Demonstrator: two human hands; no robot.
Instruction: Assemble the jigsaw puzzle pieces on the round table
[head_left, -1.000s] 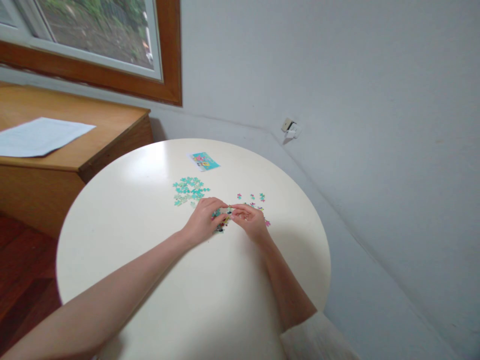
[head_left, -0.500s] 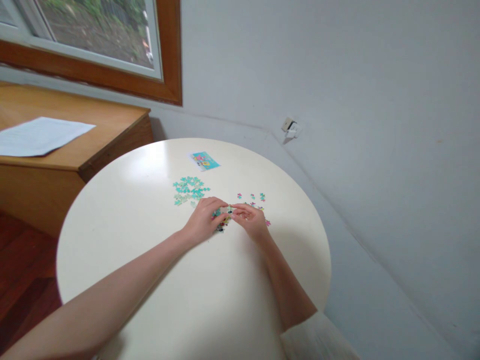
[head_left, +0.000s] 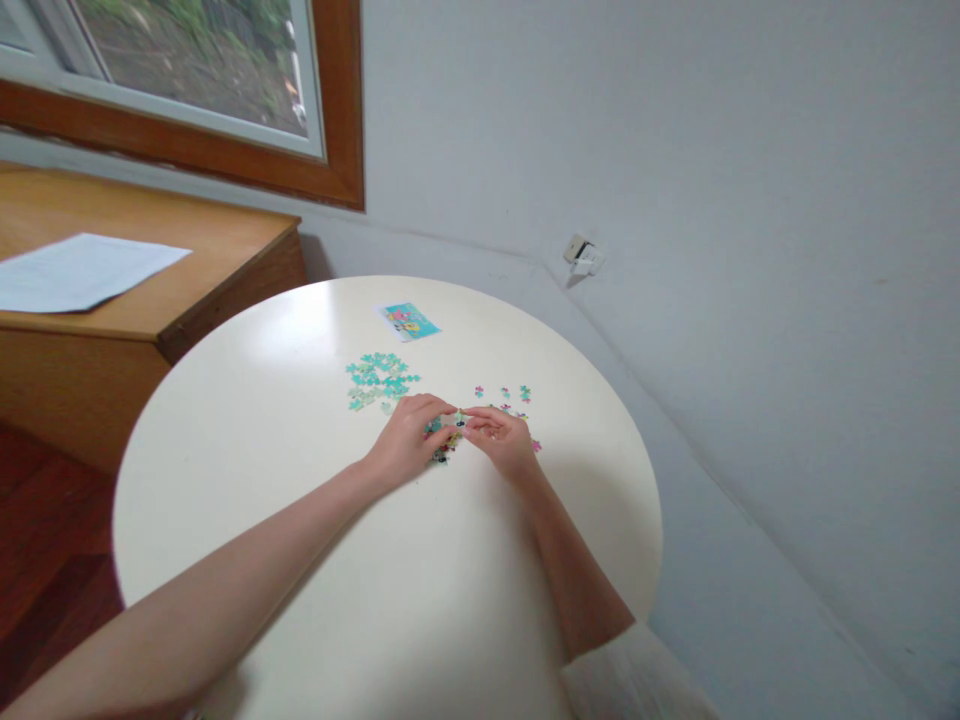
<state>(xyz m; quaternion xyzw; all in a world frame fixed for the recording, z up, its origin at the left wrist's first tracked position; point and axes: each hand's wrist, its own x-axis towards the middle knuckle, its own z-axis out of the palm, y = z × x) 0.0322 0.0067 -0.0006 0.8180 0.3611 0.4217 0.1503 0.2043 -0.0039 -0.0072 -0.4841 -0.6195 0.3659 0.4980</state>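
Note:
My left hand [head_left: 409, 440] and my right hand [head_left: 504, 440] meet fingertip to fingertip over a small cluster of colourful puzzle pieces [head_left: 444, 440] on the round cream table [head_left: 315, 560]. Both hands are curled in a pinch on small jigsaw pieces held between them. A pile of teal puzzle pieces [head_left: 379, 378] lies just beyond my left hand. A few pink and teal loose pieces [head_left: 504, 395] are scattered beyond my right hand. A small picture card [head_left: 409, 321] lies at the far side of the table.
A wooden desk [head_left: 187, 260] with a white sheet of paper [head_left: 75, 270] stands to the left under a wood-framed window [head_left: 225, 100]. Grey walls close in behind and to the right, with a small white fitting [head_left: 581, 255] in the corner.

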